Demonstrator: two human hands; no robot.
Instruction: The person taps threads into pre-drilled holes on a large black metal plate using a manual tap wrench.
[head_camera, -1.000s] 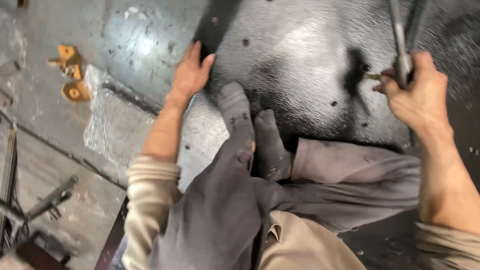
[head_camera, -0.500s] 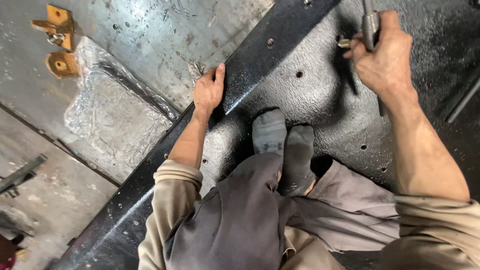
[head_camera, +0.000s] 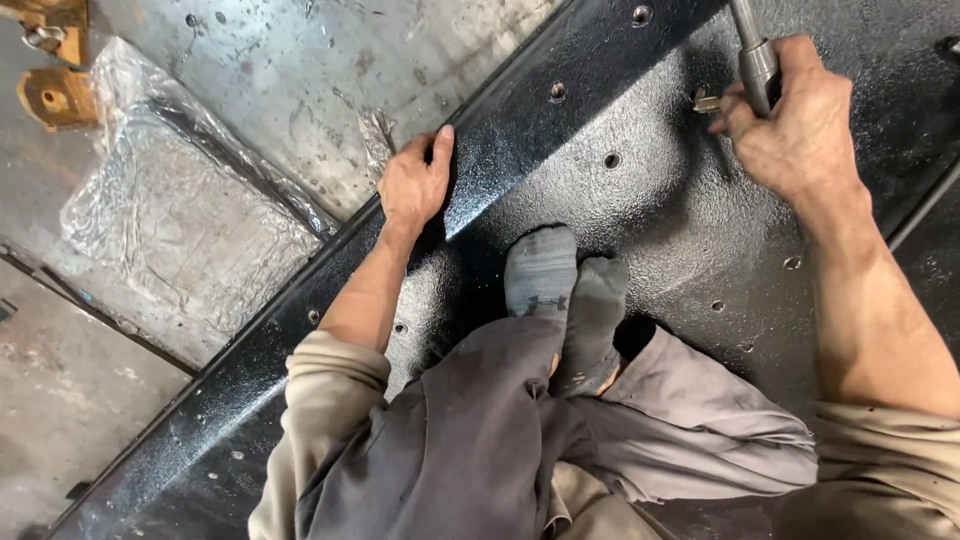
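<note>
I crouch on a large black metal panel (head_camera: 650, 200) with several small round holes in it. My left hand (head_camera: 415, 180) rests flat over the panel's raised outer edge, fingers apart, holding nothing. My right hand (head_camera: 790, 120) is closed around the shaft of a grey metal tool (head_camera: 755, 55) that stands on the panel near a hole, with a small bolt-like piece (head_camera: 708, 103) beside the fingers. My two feet in grey socks (head_camera: 565, 290) stand on the panel between my arms.
Beyond the panel's edge lies grey concrete floor with a crinkled clear plastic sheet (head_camera: 180, 220). Yellow-brown metal brackets (head_camera: 55, 95) lie at the top left. A thin dark rod (head_camera: 925, 205) crosses the panel at the right.
The view has shifted and swung, so the panel's edge now runs diagonally. My left hand has stayed on the edge and my right hand has kept its grip on the tool.
</note>
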